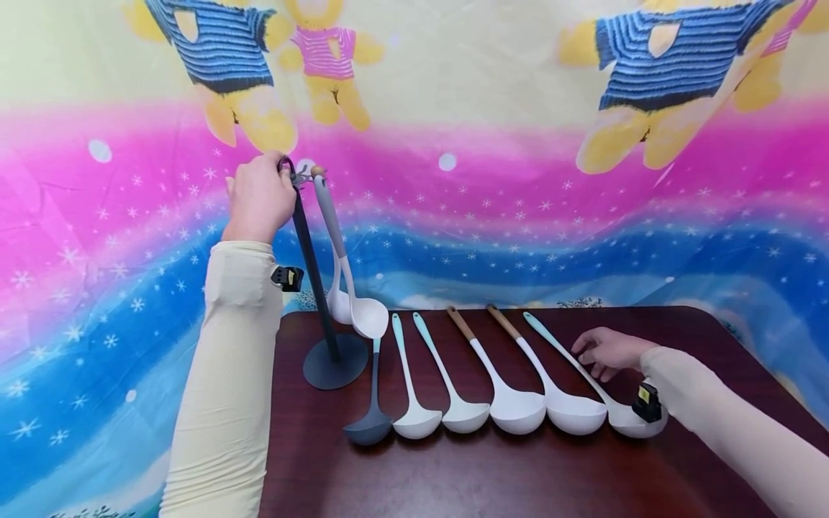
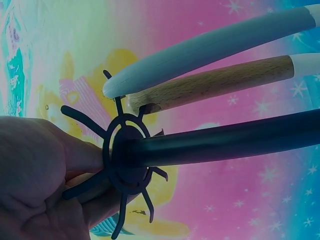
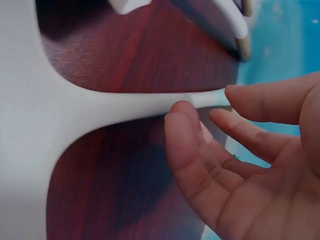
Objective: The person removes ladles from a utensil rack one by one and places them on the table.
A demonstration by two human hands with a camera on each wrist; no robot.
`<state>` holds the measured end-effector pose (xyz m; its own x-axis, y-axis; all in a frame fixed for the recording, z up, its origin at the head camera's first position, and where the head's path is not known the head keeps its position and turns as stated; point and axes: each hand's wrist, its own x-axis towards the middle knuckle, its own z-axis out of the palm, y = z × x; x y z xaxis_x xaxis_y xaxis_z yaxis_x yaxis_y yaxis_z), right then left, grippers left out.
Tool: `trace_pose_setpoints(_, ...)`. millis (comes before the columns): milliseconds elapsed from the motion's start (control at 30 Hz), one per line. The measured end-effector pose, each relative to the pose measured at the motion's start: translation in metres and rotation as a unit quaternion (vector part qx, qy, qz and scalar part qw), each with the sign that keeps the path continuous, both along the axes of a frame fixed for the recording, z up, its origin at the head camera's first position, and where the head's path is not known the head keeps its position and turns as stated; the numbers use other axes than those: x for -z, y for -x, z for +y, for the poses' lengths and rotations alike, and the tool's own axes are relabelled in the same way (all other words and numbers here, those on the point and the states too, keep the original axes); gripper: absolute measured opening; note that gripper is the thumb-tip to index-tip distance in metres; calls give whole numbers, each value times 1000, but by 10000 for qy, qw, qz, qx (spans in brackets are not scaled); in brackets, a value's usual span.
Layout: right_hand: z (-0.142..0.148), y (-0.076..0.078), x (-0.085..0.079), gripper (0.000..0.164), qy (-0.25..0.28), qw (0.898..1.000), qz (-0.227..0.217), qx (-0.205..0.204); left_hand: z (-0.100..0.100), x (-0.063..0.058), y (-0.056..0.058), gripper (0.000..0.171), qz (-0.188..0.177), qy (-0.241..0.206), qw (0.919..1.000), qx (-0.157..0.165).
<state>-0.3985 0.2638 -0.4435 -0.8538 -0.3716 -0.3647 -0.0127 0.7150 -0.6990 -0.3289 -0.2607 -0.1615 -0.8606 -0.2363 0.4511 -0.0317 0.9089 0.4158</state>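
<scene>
My left hand point(image 1: 259, 198) grips the top of a dark metal hanging rack point(image 1: 312, 270), its fingers behind the ring of hooks point(image 2: 107, 150) in the left wrist view. A grey-handled ladle point(image 1: 340, 244) and a wooden-handled ladle point(image 2: 220, 82) hang from hooks there. Over at the right end of the table, my right hand point(image 1: 612, 350) is beside the handle of a white ladle with a mint grip point(image 1: 550, 334). In the right wrist view, its thumb and loosely bent fingers point(image 3: 182, 140) lie either side of that handle point(image 3: 150, 104), not closed round it.
Several ladles lie in a row on the dark red table point(image 1: 492, 475): a dark grey one point(image 1: 369, 429), two with mint handles, and two with wooden handles point(image 1: 463, 324). The round rack base point(image 1: 324, 374) stands at the table's left. A printed cloth point(image 1: 453, 194) hangs behind.
</scene>
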Motion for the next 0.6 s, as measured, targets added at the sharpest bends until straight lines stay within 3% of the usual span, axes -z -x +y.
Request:
trace_pose_setpoints(300,-9,-6,-27,38,251,9993,175,-232,0,0,1,40,22,6,10000,21)
trace_pose_setpoints(600,-66,-14,-64,34,507,9939,429,-883,3,1,-1,41,41,-56,10000,0)
